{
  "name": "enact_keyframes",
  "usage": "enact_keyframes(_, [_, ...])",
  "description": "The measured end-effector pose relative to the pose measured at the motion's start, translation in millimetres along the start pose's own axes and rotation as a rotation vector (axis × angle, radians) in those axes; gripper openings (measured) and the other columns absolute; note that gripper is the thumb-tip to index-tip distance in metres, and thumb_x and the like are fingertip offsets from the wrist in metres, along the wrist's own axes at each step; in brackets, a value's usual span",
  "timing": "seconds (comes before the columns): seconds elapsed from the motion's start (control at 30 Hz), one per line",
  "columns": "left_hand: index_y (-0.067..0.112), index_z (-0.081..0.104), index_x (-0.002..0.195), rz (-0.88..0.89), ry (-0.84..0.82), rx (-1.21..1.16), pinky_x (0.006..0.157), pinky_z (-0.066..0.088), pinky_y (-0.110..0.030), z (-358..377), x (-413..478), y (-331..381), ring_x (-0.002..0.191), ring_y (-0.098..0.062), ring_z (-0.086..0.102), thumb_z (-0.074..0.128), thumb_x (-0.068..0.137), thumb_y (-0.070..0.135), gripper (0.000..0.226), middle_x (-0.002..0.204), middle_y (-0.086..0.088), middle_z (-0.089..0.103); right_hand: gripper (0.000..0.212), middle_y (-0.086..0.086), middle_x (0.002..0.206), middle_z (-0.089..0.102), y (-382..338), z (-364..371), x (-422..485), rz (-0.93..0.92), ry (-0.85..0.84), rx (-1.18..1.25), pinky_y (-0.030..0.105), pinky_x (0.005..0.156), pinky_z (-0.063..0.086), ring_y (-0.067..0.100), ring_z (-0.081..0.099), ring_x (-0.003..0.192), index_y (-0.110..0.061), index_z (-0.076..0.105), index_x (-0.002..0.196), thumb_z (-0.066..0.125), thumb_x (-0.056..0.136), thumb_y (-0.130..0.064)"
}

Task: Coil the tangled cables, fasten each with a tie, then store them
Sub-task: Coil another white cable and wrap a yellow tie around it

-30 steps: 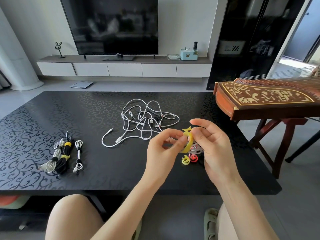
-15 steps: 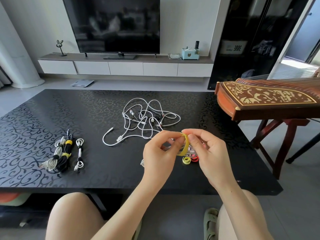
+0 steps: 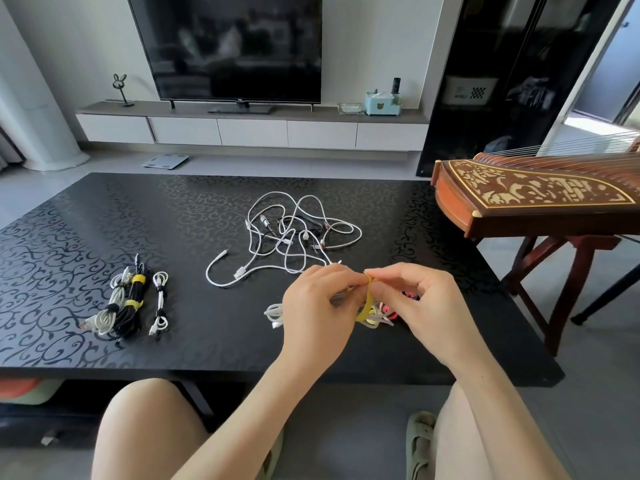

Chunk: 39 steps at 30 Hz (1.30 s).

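A black patterned table (image 3: 214,348) fills the room's middle, and over its near edge the two hands meet. The right hand (image 3: 426,306) pinches the top of a yellow tie (image 3: 367,303) between thumb and fingers (image 3: 379,276). The left hand (image 3: 313,313) is curled round a coiled white cable (image 3: 275,315), its loops poking out. Spare ties (image 3: 389,311) lie just beneath. The tangled cables (image 3: 291,233) sit farther back, and the tied bundles (image 3: 128,303) well off left.
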<state>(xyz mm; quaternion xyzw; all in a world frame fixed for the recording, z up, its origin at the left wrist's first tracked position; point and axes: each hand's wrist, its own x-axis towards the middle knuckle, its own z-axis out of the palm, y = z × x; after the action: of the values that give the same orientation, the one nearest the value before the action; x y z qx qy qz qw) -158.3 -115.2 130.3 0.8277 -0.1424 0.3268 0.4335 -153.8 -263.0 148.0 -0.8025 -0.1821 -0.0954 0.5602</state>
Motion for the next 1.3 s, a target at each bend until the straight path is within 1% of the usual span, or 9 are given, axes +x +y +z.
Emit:
enact_keyframes(0.2, [0.016,0.075,0.087,-0.01,-0.136,-0.005,0.063,0.038,-0.014,-5.7,2.4,5.4,0.065,-0.006,0.051,0.059,0.084,0.017,0.016,0.074,0.007,0.067,0.02,-0.015,0.078,0.072,0.9,0.1,-1.1,-0.082,0.15,-0.087,0.016,0.072,0.051,0.002,0.066,0.081,-0.029,0.072,0.084,0.068,0.084,-0.009])
enact_keyframes(0.33, [0.011,0.074,0.1,0.043,-0.197,0.004,0.066,0.042,-0.026,-10.6,1.8,10.3,0.067,-0.021,0.056,0.055,0.088,0.013,0.023,0.072,-0.005,0.068,0.01,-0.008,0.085,0.067,-0.8,-1.0,-0.2,-0.223,0.293,-0.256,0.029,0.071,0.055,0.008,0.065,0.082,-0.012,0.073,0.091,0.065,0.087,-0.007])
enact_keyframes(0.63, [0.001,0.063,0.096,0.34,-0.481,0.36,0.081,0.031,-0.018,-10.5,1.6,10.0,0.071,-0.022,0.046,0.052,0.089,0.0,0.013,0.07,-0.006,0.056,0.01,0.008,0.075,0.066,-27.4,-27.8,17.2,-0.381,0.26,-0.623,0.039,0.059,0.049,0.022,0.061,0.068,0.0,0.07,0.081,0.063,0.088,-0.003])
enact_keyframes(0.73, [0.01,0.054,0.107,0.223,-0.572,0.482,0.076,0.033,-0.024,1.4,13.2,9.8,0.081,-0.013,0.03,0.041,0.091,-0.001,0.023,0.081,0.002,0.039,0.007,0.012,0.073,0.066,-43.6,-22.7,17.6,-0.517,0.271,-0.745,0.039,0.053,0.049,0.028,0.061,0.063,0.002,0.07,0.079,0.064,0.082,0.006])
enact_keyframes(0.87, [0.006,0.06,0.091,0.019,-0.526,0.425,0.061,0.027,-0.026,-2.0,45.3,11.9,0.074,-0.023,0.049,0.044,0.096,0.011,0.017,0.075,-0.004,0.052,0.009,0.015,0.075,0.066,-43.8,-9.7,-9.2,-0.652,0.351,-0.688,0.041,0.051,0.05,0.03,0.062,0.062,0.004,0.069,0.079,0.061,0.082,0.006])
enact_keyframes(0.93, [0.003,0.061,0.076,-0.069,-0.549,0.288,0.065,0.041,-0.031,-5.4,50.1,6.6,0.069,-0.023,0.058,0.049,0.096,0.022,0.03,0.073,-0.009,0.065,0.012,0.012,0.077,0.066,-32.8,-6.7,-28.0,-0.593,0.34,-0.587,0.038,0.057,0.052,0.027,0.063,0.066,0.004,0.069,0.08,0.059,0.087,0.003])
enact_keyframes(1.07, [0.012,0.055,0.07,-0.258,-0.682,0.102,0.058,0.044,-0.018,-8.6,51.5,2.0,0.053,-0.001,0.06,0.053,0.094,0.028,0.029,0.065,-0.002,0.071,0.013,0.003,0.081,0.066,-17.4,-1.9,-48.6,-0.238,0.213,-0.288,0.029,0.061,0.057,0.014,0.068,0.075,-0.004,0.062,0.089,0.05,0.093,-0.005])
enact_keyframes(1.17, [0.007,0.052,0.082,-0.465,-0.772,-0.233,0.064,0.058,-0.028,-11.6,51.6,-0.3,0.063,-0.021,0.071,0.052,0.096,0.019,0.019,0.067,-0.006,0.071,0.018,0.003,0.076,0.068,-14.9,-6.0,-47.0,0.069,0.061,-0.014,0.022,0.061,0.055,0.011,0.068,0.07,-0.006,0.056,0.083,0.044,0.096,-0.003])
enact_keyframes(1.3, [0.006,0.053,0.084,-0.527,-0.777,-0.392,0.041,0.043,-0.022,-12.8,43.1,3.1,0.04,-0.014,0.053,0.054,0.095,0.015,0.015,0.052,-0.002,0.059,0.035,0.012,0.058,0.056,-20.3,-14.1,-30.0,0.332,0.104,0.361,0.019,0.048,0.044,0.018,0.046,0.048,-0.002,0.049,0.054,0.039,0.084,0.014])
